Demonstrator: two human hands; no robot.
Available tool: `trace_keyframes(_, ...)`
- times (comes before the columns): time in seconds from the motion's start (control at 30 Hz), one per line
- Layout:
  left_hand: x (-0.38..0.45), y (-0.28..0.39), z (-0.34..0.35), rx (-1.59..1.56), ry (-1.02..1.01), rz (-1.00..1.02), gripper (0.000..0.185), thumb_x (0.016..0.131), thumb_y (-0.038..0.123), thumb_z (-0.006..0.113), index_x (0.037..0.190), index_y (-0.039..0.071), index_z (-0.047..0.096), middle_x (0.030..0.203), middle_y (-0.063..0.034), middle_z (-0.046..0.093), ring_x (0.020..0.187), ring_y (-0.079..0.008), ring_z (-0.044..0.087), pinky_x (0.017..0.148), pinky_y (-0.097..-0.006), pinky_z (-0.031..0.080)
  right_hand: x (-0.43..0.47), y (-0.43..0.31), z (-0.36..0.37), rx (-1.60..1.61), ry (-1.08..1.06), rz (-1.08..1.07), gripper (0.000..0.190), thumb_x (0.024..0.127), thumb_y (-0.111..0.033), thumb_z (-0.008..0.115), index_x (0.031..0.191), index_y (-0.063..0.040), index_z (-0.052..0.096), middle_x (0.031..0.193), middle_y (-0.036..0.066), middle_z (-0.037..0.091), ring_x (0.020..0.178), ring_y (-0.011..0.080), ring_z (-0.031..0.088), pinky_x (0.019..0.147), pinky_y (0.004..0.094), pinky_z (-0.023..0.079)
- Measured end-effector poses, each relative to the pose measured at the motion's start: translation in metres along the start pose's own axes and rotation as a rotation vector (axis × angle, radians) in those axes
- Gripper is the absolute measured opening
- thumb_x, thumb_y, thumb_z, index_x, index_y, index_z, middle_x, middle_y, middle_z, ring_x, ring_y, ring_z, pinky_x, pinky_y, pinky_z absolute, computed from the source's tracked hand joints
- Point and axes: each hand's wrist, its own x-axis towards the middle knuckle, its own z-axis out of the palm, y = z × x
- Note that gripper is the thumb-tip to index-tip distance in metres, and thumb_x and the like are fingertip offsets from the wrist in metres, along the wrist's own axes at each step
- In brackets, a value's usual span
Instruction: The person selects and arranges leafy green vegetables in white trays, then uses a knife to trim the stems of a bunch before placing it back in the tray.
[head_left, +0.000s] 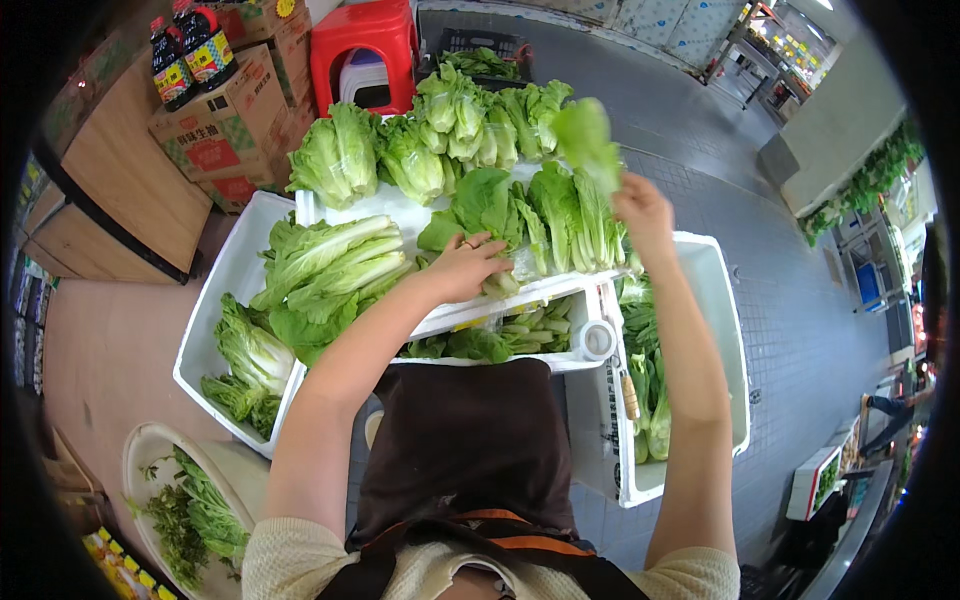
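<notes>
My left hand (466, 268), with a ring on one finger, rests on a head of leafy greens (484, 206) at the front of a white foam board. My right hand (643, 214) is raised at the board's right side, gripping a pale green lettuce leaf (589, 139), which looks blurred. Right beside it, upright bunches of romaine lettuce (559, 214) lie in a row. Bundled lettuces (337, 157) with clear wrapping fill the back of the board. A loose pile of romaine (345, 262) lies to the left of my left hand. A roll of clear tape (598, 340) sits near the front edge.
White foam boxes with greens stand at the left (217, 292) and right (731, 330). A pale bin (139, 450) holds leaves at lower left. Behind are a red plastic stool (366, 34), cardboard boxes (225, 120) with dark bottles, and a black crate (450, 45). A person's leg shows far right.
</notes>
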Motion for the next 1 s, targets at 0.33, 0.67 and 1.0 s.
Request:
trace_keyframes(0.33,-0.014,0.030,-0.018,-0.031,0.257,0.013,0.063,0.075,0.012,0.059,0.135,0.014,0.039,0.142,-0.0104,0.035,0.135,-0.0318,0.025,0.109,-0.0516,0.017,-0.035,0.056,0.008,-0.621,0.027,-0.006,0.063,0.065,-0.024,0.076,0.120,-0.001,0.055,0.096,0.022,0.063,0.087,0.0335,0.062,0.079,0.0417,0.050)
trace_keyframes(0.67,0.109,0.067,0.004,0.219,0.334,0.200,0.051,0.073,0.017,0.066,0.121,0.010,0.049,0.127,-0.0088,0.047,0.114,-0.0261,0.049,0.090,-0.0432,0.041,-0.014,0.070,-0.022,0.345,0.050,0.549,0.055,0.078,-0.004,0.066,0.128,0.005,0.044,0.092,0.007,0.059,0.072,0.0139,0.057,0.060,0.0274,0.054)
trace_keyframes(1.0,0.103,0.041,0.009,0.342,0.433,0.265,0.041,0.070,0.022,0.068,0.106,0.011,0.053,0.104,-0.0072,0.053,0.098,-0.0254,0.053,0.079,-0.0378,0.045,-0.029,0.044,0.005,-0.698,0.169,-0.206,0.050,0.066,-0.007,0.070,0.114,-0.004,0.057,0.104,0.017,0.056,0.094,0.0342,0.054,0.082,0.0405,0.046)
